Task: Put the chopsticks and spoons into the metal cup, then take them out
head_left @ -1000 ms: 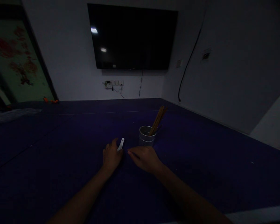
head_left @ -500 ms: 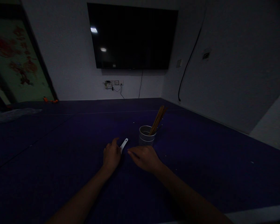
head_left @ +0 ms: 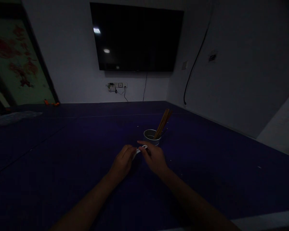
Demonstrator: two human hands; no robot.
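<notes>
A small white spoon (head_left: 140, 150) is held between my two hands, low over the dark blue table (head_left: 62, 150). My left hand (head_left: 122, 162) has its fingers closed on one end of the spoon. My right hand (head_left: 153, 156) pinches the other end with thumb and forefinger. Just behind my right hand stands a round metal cup (head_left: 151, 136) with several wooden chopsticks (head_left: 162, 123) leaning out to the right.
A dark wall-mounted screen (head_left: 137, 37) hangs on the far wall above a socket strip (head_left: 117, 86) with cables. A painted panel (head_left: 16, 61) stands at the far left. Crumpled clear plastic (head_left: 12, 116) lies at the table's left edge.
My left hand lifted the spoon and carried it to the right. My right hand rose from the table and took hold of the spoon's other end, in front of the cup.
</notes>
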